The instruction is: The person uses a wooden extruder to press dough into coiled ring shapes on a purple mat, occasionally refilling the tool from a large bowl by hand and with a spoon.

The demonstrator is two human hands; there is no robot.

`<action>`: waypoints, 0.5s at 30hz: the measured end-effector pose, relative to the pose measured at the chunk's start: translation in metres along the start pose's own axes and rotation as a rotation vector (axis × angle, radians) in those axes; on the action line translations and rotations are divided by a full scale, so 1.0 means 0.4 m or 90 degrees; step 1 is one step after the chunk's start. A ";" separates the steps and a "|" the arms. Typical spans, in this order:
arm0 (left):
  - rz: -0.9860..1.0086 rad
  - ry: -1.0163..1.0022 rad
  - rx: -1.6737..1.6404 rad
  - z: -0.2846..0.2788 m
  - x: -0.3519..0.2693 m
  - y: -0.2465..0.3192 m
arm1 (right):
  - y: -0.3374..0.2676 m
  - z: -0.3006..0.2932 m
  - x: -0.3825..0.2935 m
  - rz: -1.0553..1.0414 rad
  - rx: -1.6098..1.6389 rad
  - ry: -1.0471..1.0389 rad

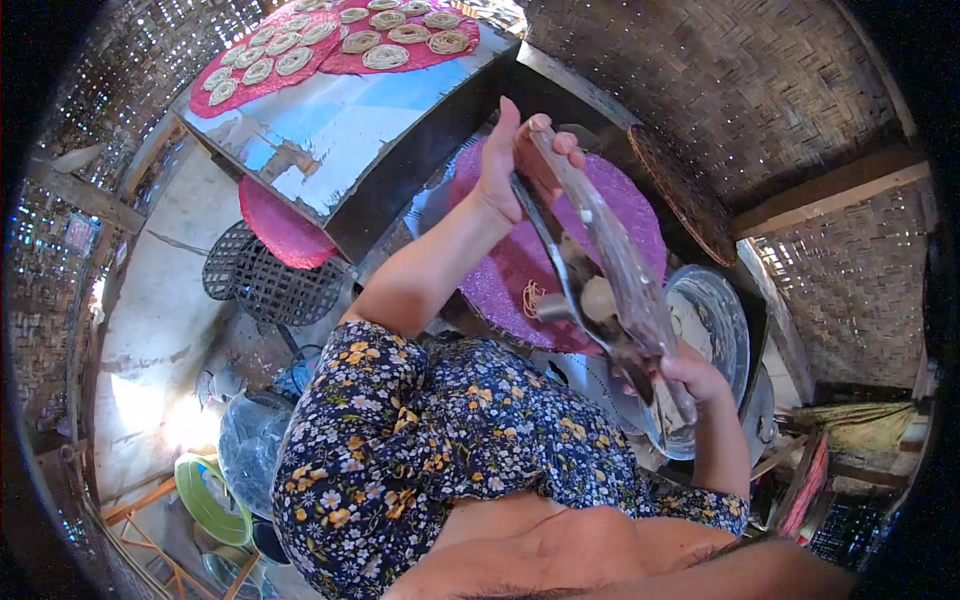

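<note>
My left hand [517, 161] grips the upper end of a long two-bar hand press [626, 259], thumb along one bar and fingers around the other. At the lower end, my right hand [694, 371] holds the bars close together. The press tilts over a round pink mesh mat [487, 255]. A short pale tube [555, 307] juts from the side of the press. Beside the tube's mouth shows a small tangle of pale noodle strands [532, 298]. Between the bars is a rounded pale piece [598, 300], either dough or a plunger; I cannot tell which.
A basin of pale dough [690, 315] stands by my right hand. Several coiled noodle nests [386, 56] lie on pink mats atop a worn blue-and-white board [315, 157]. A black lattice basket [289, 281], a green basin [214, 499] and woven bamboo walls [750, 82] surround me.
</note>
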State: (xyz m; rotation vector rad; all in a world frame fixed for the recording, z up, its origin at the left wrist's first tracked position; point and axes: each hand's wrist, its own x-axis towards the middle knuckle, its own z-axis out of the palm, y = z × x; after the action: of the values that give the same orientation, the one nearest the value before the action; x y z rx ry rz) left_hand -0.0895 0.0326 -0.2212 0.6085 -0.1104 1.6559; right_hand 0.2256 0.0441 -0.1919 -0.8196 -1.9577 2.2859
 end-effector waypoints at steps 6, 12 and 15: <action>0.062 -0.100 0.038 0.100 0.038 0.045 | -0.080 -0.001 -0.003 -0.033 -0.107 0.018; -0.002 -0.213 0.007 0.115 0.001 0.038 | -0.051 -0.011 -0.037 0.002 -0.146 -0.041; 0.012 -0.204 0.014 0.118 0.005 0.020 | -0.083 -0.006 -0.064 -0.047 -0.147 -0.004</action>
State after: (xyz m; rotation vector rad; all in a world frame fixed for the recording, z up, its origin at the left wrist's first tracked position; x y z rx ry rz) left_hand -0.0820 0.0137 -0.1778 0.8891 -0.3313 1.5679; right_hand 0.2382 0.0444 -0.1520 -0.7400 -2.2439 2.0520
